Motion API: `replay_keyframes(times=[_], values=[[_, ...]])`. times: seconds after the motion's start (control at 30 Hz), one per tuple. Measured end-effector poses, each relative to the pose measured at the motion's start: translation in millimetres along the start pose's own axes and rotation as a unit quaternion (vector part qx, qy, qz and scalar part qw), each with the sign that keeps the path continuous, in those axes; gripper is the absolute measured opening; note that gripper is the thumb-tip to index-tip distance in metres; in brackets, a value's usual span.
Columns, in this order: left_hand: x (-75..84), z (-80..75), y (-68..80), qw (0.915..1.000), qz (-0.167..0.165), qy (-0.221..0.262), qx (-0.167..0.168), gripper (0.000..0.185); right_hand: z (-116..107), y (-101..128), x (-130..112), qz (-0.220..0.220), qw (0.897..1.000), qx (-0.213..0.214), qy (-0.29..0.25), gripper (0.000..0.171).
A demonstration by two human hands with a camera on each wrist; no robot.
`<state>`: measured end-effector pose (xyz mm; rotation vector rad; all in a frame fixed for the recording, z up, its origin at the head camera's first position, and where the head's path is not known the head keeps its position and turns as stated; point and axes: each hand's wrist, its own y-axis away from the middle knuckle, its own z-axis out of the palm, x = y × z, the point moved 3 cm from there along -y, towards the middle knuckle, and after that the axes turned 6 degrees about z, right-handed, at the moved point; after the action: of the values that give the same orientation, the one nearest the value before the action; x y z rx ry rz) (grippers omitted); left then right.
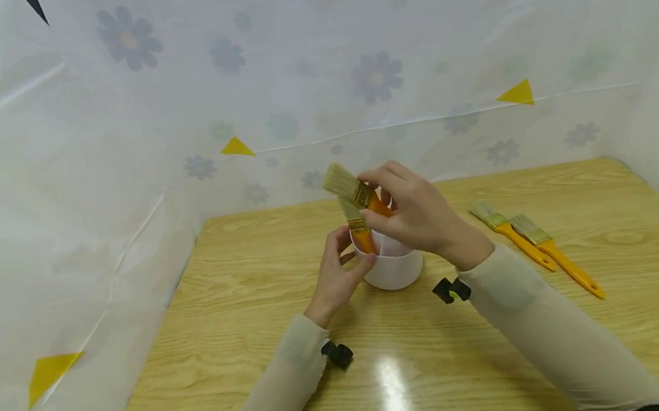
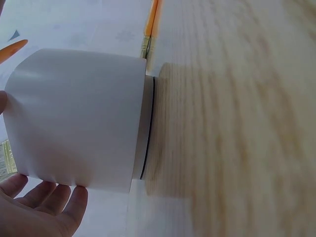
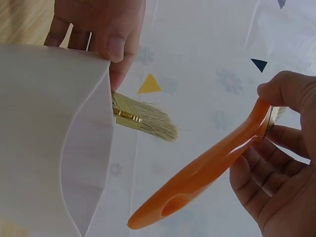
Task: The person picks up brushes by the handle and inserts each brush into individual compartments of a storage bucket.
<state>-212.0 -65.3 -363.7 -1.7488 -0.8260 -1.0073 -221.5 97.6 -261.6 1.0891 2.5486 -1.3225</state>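
Note:
A white divided holder (image 1: 395, 274) stands on the table, its inner partitions partly visible from above. My left hand (image 1: 340, 273) grips its left side, thumb near the front rim; in the left wrist view, several fingertips (image 2: 76, 200) press against the white wall. One paintbrush (image 1: 360, 234) stands in the holder, bristles up. Above the rim, my right hand (image 1: 412, 206) pinches a second paintbrush (image 1: 342, 182) close to its metal band. The right wrist view shows that brush's orange handle (image 3: 202, 173) outside the holder, slanting down with its end near the opening.
To the right, two more paintbrushes with yellow-orange handles (image 1: 523, 243) (image 1: 570, 267) lie side by side on the wooden table (image 1: 235, 338). Pale flowered sheeting (image 1: 304, 86) rises behind the table, with yellow triangles (image 1: 517, 94) stuck on it.

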Motion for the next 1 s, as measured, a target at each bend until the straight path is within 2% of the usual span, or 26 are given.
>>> replay_keyframes(times=[1.0], values=[[-1.3,2.4,-1.3,1.0,-0.004,-0.005,0.003,0.061,15.1,5.1,8.5,0.011,1.0,-0.008,-0.008,0.041]])
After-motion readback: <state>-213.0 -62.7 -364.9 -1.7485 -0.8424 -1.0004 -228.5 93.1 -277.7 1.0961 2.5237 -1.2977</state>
